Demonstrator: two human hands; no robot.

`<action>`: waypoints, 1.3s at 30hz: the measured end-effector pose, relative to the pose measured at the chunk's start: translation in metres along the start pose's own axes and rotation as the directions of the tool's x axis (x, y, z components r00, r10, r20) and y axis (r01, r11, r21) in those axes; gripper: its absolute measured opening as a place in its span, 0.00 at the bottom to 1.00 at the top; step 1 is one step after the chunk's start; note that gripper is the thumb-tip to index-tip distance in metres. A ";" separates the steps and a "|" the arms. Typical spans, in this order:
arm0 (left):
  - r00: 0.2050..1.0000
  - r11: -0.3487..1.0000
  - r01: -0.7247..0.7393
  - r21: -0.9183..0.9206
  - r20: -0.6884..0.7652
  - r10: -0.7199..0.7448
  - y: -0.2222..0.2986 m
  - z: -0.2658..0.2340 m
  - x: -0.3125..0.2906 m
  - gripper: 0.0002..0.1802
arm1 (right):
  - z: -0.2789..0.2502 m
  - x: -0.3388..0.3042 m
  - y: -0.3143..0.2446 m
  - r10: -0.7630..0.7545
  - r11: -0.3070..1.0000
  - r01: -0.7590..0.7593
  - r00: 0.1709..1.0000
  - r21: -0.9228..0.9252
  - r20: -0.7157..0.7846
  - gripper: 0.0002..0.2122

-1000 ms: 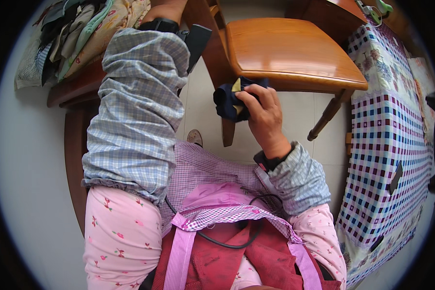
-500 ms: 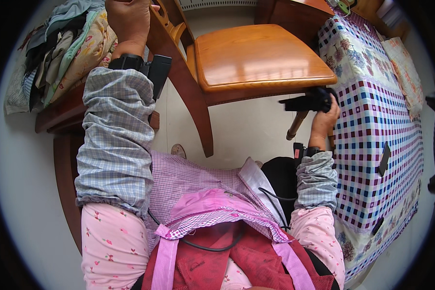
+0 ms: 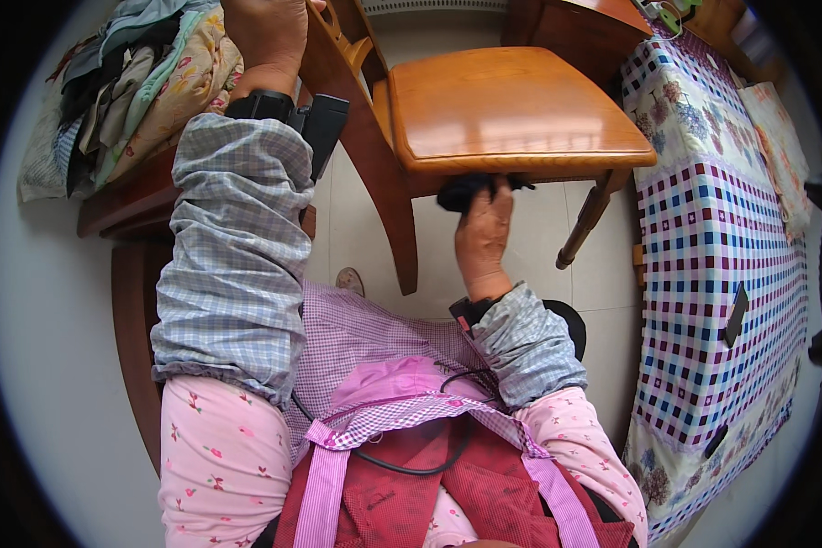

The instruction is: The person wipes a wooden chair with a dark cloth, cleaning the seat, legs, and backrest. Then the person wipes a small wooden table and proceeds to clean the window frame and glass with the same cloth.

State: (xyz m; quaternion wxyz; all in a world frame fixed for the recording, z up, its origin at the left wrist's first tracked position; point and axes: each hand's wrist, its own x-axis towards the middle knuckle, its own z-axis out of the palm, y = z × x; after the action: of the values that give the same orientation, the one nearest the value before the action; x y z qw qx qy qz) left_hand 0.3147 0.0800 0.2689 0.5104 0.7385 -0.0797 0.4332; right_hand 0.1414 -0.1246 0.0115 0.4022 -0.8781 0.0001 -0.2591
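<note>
A brown wooden chair (image 3: 511,105) with a glossy seat stands tilted in front of me, its backrest toward the left. My left hand (image 3: 269,41) is closed at the top of the backrest; its fingers are partly hidden by the upper edge of the picture. Bunched in my right hand (image 3: 486,237) is a black cloth (image 3: 464,192). That hand presses the cloth against the rail just under the seat's near edge, between the curved back leg and the turned front leg (image 3: 583,222).
Folded clothes (image 3: 137,100) lie piled on a dark wooden seat at the left. On the right, a checked and floral cloth (image 3: 694,274) covers a long surface, with a black phone-like slab (image 3: 736,316) on it. A wooden cabinet (image 3: 575,41) stands behind the chair.
My right hand has carried the black cloth left along the seat's underside, from near the front leg to around the middle. The left hand keeps its hold; the whole view shifted slightly.
</note>
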 end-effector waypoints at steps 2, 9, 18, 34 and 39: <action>1.000 1.000 -0.002 0.008 0.000 0.002 0.000 0.000 0.001 0.09 | 0.001 -0.004 -0.023 -0.289 0.956 0.291 0.956 -0.045 0.044 0.19; 0.997 0.995 -0.016 -0.099 0.069 0.023 -0.007 -0.007 0.002 0.08 | -0.028 0.013 -0.007 -0.406 0.900 0.432 0.878 -0.057 0.254 0.22; 0.994 0.998 -0.018 -0.056 0.103 0.023 0.004 -0.013 -0.008 0.13 | -0.119 0.058 0.126 -0.034 0.860 -0.041 0.990 -0.508 -0.138 0.16; 0.998 1.000 -0.009 -0.001 0.070 0.009 0.006 -0.015 -0.010 0.15 | -0.202 0.146 0.019 0.046 0.780 0.059 0.987 0.623 -0.151 0.26; 1.000 0.999 0.003 -0.048 -0.017 -0.004 0.006 -0.012 -0.008 0.12 | -0.191 0.166 0.061 -0.236 0.941 0.273 0.953 -0.199 0.192 0.21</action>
State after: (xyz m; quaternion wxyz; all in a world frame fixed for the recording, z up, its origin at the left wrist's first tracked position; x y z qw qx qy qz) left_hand 0.2999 0.0847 0.2689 0.5293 0.7225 -0.0844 0.4367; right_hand 0.2105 -0.3356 0.1477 0.2627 -0.9288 -0.1179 -0.2334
